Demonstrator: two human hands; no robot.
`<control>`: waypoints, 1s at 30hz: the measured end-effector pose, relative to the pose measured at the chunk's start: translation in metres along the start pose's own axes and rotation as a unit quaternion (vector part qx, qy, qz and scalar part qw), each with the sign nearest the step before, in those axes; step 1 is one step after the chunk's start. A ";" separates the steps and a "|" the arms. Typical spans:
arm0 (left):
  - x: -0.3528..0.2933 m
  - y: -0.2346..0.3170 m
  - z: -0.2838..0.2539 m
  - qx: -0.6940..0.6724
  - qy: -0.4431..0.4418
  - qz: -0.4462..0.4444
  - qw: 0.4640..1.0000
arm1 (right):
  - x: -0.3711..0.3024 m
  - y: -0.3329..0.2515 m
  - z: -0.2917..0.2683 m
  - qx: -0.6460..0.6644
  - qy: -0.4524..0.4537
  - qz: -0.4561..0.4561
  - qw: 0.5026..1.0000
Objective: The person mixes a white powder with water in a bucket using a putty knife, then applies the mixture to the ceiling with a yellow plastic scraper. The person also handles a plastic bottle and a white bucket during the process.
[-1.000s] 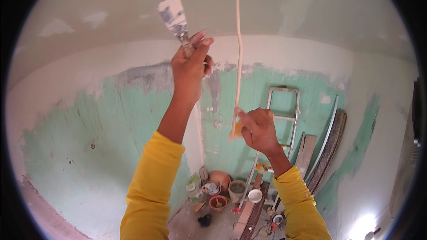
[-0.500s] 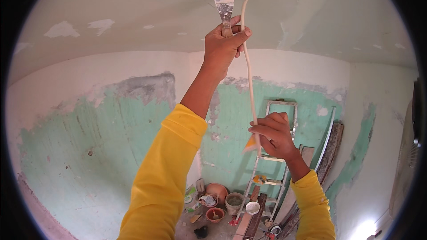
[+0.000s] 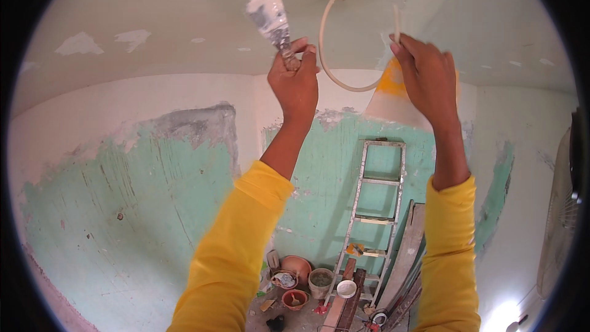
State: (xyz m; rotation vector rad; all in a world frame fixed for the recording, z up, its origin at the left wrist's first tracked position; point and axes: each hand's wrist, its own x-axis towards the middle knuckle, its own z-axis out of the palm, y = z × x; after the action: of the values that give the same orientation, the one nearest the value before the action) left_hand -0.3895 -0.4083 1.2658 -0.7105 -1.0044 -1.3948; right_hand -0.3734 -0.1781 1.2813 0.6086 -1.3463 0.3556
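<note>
Near the ceiling (image 3: 184, 6), my left hand (image 3: 295, 89) is closed around the handle of a putty knife (image 3: 268, 15). Its wide blade points up and is smeared with white compound. A cream-coloured cable (image 3: 321, 43) comes out of a hole in the ceiling and loops down to the right of that hand. My right hand (image 3: 432, 80) pinches the cable near its free end, which sticks up above the fingers. The same hand also has a yellow-and-white flat spreader (image 3: 393, 89), hanging below the fingers and partly hidden behind them.
A metal ladder (image 3: 359, 209) leans on the far green wall, with boards (image 3: 405, 252) to its right. Buckets and basins (image 3: 295, 299) stand on the floor below. A fan (image 3: 562, 209) is at the right edge.
My right hand has risen with the cable's lower end, bending the cable into a loop. My left hand has let go of the cable and shifted left with the putty knife.
</note>
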 end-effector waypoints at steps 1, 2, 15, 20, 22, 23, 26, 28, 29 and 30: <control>-0.001 -0.002 -0.004 0.003 0.023 0.058 0.998 | 0.012 0.000 0.003 -0.025 0.015 -0.051 0.998; -0.002 0.000 -0.001 0.030 0.013 0.114 0.993 | 0.024 0.001 0.005 -0.061 0.028 -0.104 0.992; 0.048 0.062 0.008 0.294 -0.203 0.491 0.795 | 0.044 -0.012 0.000 -0.055 0.021 -0.256 0.965; 0.067 0.070 -0.003 0.378 -0.193 0.533 0.731 | 0.012 -0.007 0.015 0.069 0.038 -0.072 0.994; 0.072 0.079 -0.005 0.387 -0.155 0.516 0.748 | -0.017 -0.013 0.019 0.067 0.097 0.005 0.993; 0.071 0.080 -0.005 0.386 -0.152 0.497 0.762 | -0.037 -0.019 0.028 0.041 0.146 0.011 0.988; 0.069 0.075 -0.003 0.387 -0.140 0.459 0.787 | -0.060 -0.036 0.048 -0.002 0.134 -0.028 0.991; 0.070 0.073 -0.003 0.391 -0.129 0.456 0.789 | -0.053 -0.048 0.056 -0.039 0.109 -0.037 0.993; 0.068 0.071 -0.002 0.402 -0.131 0.431 0.797 | -0.048 -0.045 0.059 -0.072 0.106 -0.030 0.991; 0.065 0.068 -0.002 0.411 -0.132 0.405 0.806 | -0.044 -0.041 0.062 -0.105 0.102 -0.023 0.989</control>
State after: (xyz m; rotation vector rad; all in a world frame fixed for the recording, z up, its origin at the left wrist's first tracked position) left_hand -0.3289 -0.4335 1.3324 -0.5499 -1.1846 -0.0513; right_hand -0.4080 -0.2428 1.2360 0.4146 -1.1538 0.2280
